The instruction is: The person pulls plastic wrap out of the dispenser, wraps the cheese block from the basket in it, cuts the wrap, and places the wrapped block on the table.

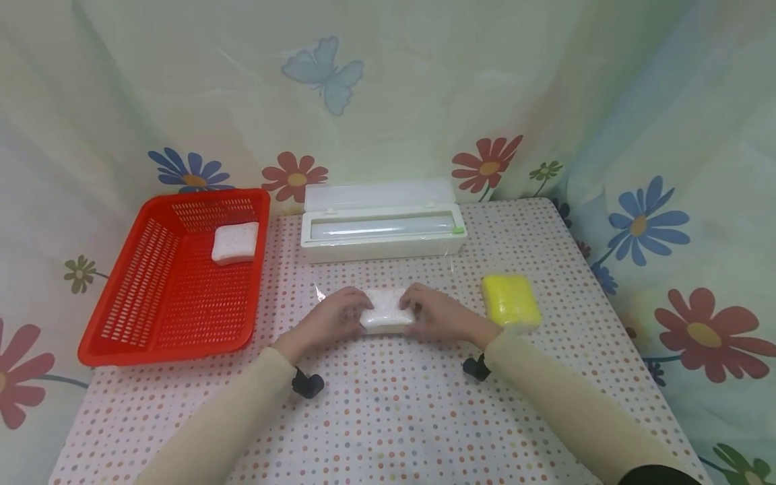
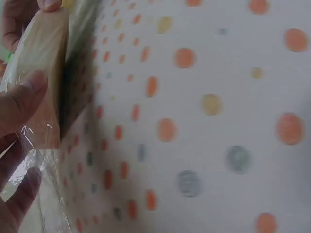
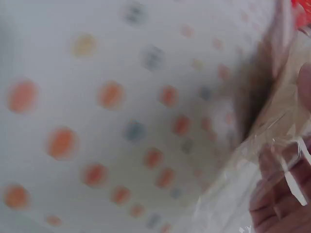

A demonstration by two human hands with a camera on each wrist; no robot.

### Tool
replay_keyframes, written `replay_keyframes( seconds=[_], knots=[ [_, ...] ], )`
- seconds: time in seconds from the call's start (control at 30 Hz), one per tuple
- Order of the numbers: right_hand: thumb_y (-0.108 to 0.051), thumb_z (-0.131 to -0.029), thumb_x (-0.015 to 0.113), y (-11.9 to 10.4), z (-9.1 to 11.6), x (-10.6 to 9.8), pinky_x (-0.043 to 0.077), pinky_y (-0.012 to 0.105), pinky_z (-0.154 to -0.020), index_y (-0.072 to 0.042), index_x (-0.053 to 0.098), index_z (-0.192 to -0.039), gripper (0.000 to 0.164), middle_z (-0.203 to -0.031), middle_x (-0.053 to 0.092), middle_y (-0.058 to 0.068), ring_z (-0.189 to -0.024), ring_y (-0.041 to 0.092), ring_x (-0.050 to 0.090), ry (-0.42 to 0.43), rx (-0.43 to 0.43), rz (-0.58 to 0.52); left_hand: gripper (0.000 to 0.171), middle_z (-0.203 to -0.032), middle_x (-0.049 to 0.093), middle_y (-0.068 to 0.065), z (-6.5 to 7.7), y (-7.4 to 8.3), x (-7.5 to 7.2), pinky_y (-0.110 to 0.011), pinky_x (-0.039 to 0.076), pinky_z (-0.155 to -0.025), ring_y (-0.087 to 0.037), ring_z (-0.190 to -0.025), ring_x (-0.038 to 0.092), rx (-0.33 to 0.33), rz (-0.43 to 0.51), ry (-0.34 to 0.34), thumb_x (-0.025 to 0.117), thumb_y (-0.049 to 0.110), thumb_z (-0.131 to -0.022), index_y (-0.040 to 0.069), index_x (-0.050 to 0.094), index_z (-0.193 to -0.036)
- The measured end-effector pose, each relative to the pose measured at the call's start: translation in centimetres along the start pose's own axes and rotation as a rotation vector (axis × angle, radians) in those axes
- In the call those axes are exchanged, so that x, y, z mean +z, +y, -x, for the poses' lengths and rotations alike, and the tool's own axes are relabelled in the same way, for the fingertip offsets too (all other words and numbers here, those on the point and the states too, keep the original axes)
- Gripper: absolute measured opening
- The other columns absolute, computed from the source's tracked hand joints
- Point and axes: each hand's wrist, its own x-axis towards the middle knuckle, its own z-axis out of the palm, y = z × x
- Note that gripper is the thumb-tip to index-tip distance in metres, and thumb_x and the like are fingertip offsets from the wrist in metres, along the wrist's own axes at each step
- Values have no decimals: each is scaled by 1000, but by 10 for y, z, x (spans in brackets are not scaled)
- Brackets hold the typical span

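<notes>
Presently I see, remotely, a white rectangular block [image 1: 386,311] in clear plastic film [image 3: 228,199] — left hand [image 1: 332,314] gripping one end, right hand [image 1: 445,314] the other, pale dotted tabletop [image 1: 388,411] below.

Curtained-off nook, homely look, exact room unclear: flower-print curtains [image 1: 400,101] on three sides, dotted tablecloth [image 1: 388,417].

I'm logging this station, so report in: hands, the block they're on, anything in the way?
Left hand and right hand gripping opposite ends of white sponge-like block. Clear film over block, loose beyond left end. Nothing visibly in the way.
</notes>
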Motion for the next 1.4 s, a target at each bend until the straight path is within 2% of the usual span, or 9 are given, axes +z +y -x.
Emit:
replay_keyframes(
  seconds=[0.23,0.33,0.5,0.7,0.8,0.93,1.03,1.2,1.4],
  knots=[
    [-30,-96,72,3,-10,-22,53,34,-83,-12,63,-125,35,-121,67,7,-105,21,62,42,37,-142,43,-147,56,-7,-11,1,-13,-47,49,-112,-30,-136,54,-80,174,4,70,15,-96,15,62,-138],
    [-33,-101,63,4,-16,-26,56,36,-86,-9,63,-132,39,-126,67,11,-108,24,63,69,73,-184,44,-149,55,-10,-17,0,-16,-47,51,-110,-32,-135,56,-135,221,13,62,21,-102,15,56,-145],
    [-40,-107,50,7,-32,-29,57,42,-94,-8,59,-139,46,-130,66,13,-115,27,62,124,135,-246,50,-155,50,-14,-29,0,-18,-53,44,-116,-36,-139,52,-223,239,72,51,37,-107,15,48,-152],
    [-47,-109,40,2,-49,-32,56,39,-88,-9,56,-131,47,-114,66,14,-104,27,63,224,279,-319,54,-135,64,-17,-46,1,-18,-48,51,-104,-32,-119,63,-282,284,178,41,48,-109,11,46,-148],
    [-48,-109,41,-2,-56,-32,57,37,-87,-9,50,-134,47,-117,64,14,-104,27,64,277,339,-356,52,-133,65,-17,-53,1,-18,-45,54,-97,-30,-115,65,-324,290,226,37,51,-109,12,46,-141],
    [-47,-109,41,-5,-65,-29,58,38,-87,-6,51,-137,50,-117,65,15,-102,28,66,344,370,-370,48,-135,62,-16,-60,1,-16,-44,55,-93,-31,-118,63,-393,300,281,36,54,-108,13,48,-129],
    [-47,-109,39,-5,-69,-26,58,40,-89,-5,53,-137,53,-115,66,15,-102,28,65,386,383,-361,46,-128,63,-13,-65,2,-14,-40,56,-87,-28,-110,63,-440,310,320,37,54,-108,14,52,-124],
    [-41,-108,45,-2,-69,-22,56,46,-95,-6,57,-136,47,-120,65,15,-106,30,63,449,345,-344,47,-114,65,-10,-74,6,-10,-33,55,-71,-24,-88,64,-486,306,386,38,54,-107,12,56,-120],
    [-34,-104,55,2,-68,-16,57,43,-93,-5,54,-137,44,-120,64,15,-107,29,63,486,330,-352,49,-109,66,-11,-79,7,-5,-29,53,-62,-21,-78,62,-500,262,450,39,53,-108,11,59,-121]
  ],
)
